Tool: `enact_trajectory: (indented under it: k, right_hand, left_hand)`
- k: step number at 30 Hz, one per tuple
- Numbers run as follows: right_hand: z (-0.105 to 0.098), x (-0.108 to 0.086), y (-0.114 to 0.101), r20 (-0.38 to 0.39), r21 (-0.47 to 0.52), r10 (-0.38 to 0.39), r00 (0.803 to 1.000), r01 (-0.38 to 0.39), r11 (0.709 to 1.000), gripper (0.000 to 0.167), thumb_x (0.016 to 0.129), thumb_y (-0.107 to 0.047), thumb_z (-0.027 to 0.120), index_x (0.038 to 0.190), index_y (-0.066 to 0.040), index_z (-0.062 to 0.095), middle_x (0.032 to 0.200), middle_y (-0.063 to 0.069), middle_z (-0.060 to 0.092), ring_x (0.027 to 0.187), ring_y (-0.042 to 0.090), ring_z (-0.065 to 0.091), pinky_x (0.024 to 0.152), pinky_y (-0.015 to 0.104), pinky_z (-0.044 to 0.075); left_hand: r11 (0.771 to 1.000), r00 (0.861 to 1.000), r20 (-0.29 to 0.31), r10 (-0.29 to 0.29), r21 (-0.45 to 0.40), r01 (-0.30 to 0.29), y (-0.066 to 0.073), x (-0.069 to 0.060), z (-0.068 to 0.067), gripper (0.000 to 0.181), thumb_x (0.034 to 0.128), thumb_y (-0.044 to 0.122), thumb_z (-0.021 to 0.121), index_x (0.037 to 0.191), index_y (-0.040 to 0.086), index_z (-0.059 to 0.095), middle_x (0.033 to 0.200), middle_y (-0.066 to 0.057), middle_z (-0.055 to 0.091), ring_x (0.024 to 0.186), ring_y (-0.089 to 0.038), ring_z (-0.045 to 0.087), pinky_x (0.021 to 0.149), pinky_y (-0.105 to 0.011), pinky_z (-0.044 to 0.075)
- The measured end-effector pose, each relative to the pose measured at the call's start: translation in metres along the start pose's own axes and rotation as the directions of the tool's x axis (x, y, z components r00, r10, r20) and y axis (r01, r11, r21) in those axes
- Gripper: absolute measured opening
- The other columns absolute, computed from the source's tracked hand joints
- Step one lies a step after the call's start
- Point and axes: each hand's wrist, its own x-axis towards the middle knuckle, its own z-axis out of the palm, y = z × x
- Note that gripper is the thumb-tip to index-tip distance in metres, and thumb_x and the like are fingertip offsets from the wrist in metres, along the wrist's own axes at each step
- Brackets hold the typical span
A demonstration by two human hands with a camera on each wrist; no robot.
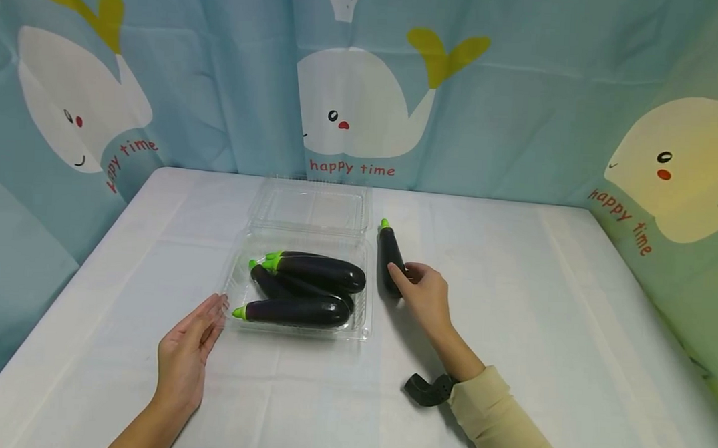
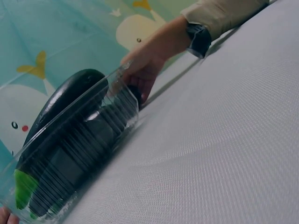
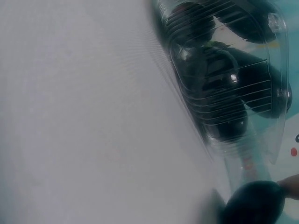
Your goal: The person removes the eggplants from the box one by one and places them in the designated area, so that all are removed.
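Observation:
An open clear plastic clamshell container (image 1: pixel 362 251) lies on the white table with several eggplants (image 1: pixel 307 311) in it, their green stem ends toward the left. At its left front corner, my left hand (image 1: pixel 185 353) pinches the rim between thumb and fingertips. Just right of the container, my right hand (image 1: pixel 423 292) grips one more eggplant (image 1: pixel 389 247) near its thick end, the green stem pointing away from me. That eggplant's rounded end (image 3: pixel 256 203) shows low in the right wrist view, partly cut off. Only a fingertip (image 2: pixel 6 216) of the left hand appears in the left wrist view.
The container's lid (image 1: pixel 311 207) is folded back toward the curtain. A blue curtain with whale prints (image 1: pixel 364 104) hangs behind the white table (image 1: pixel 547 312). A black curved device (image 1: pixel 426 391) sits at the right wrist by the beige sleeve (image 1: pixel 501 417).

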Motion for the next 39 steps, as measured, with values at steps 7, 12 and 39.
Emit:
enact_trajectory:
  k: [7,12,39]
  right_hand:
    - [-0.003,0.001,0.000,0.017,-0.016,0.022,1.000,-0.021,1.000,0.056,0.084,-0.041,0.064,0.113,0.007,0.060,0.096,0.019,0.066,0.090,0.028,0.062,0.078,0.039,0.050]
    - [-0.007,0.004,0.000,0.017,-0.033,0.000,1.000,0.000,0.999,0.056,0.084,-0.040,0.064,0.114,0.007,0.059,0.097,0.019,0.066,0.091,0.028,0.062,0.079,0.039,0.049]
    - [-0.035,0.006,-0.062,0.095,0.035,-0.208,0.973,0.206,0.978,0.049,0.085,-0.036,0.065,0.116,0.002,0.060,0.106,0.014,0.064,0.097,0.024,0.060,0.083,0.034,0.052]
  left_hand:
    - [1.000,1.000,-0.001,-0.002,0.009,0.002,0.001,0.000,0.001,0.044,0.0944,0.009,0.052,0.129,-0.015,0.038,0.114,0.000,0.063,0.110,-0.012,0.055,0.092,-0.023,0.042]
    - [1.000,1.000,0.003,0.001,0.001,-0.001,0.001,0.000,0.002,0.044,0.0942,0.009,0.052,0.129,-0.015,0.039,0.114,-0.001,0.063,0.110,-0.012,0.055,0.092,-0.024,0.042]
    - [0.999,1.000,0.012,0.006,0.040,-0.007,0.000,0.000,0.001,0.046,0.0958,0.010,0.049,0.131,-0.016,0.035,0.114,0.002,0.063,0.110,-0.010,0.054,0.092,-0.021,0.042]
